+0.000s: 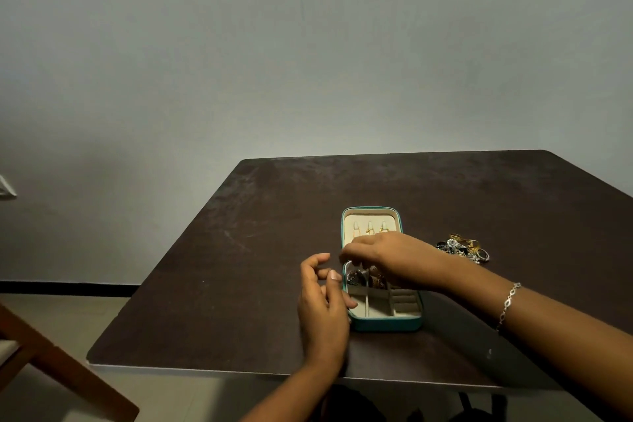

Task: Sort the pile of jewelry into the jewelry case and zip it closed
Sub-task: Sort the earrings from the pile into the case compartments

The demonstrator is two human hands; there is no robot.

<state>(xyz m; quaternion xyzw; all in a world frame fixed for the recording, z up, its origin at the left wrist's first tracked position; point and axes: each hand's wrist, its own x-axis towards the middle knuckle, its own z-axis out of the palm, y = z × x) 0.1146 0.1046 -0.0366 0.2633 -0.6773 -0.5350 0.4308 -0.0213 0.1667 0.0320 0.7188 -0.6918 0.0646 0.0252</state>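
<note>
Dark table (239,250), open teal case (387,324): left hand (322,308) loose at its edge, right hand (387,257) above, grip unclear; jewelry pile (462,248) nearby.

arms: both bare, no sleeves in view | right wrist: thin silver chain-link bracelet (509,303) | left wrist: nothing worn

Light was dim and flat, a soft grey on the wall (308,44) beyond my fingers (315,259). The dark worktop (274,216) carried a dull sheen past them and a soft shadow to their right; its edges bowed, and my fingers looked slightly blurred.
</note>
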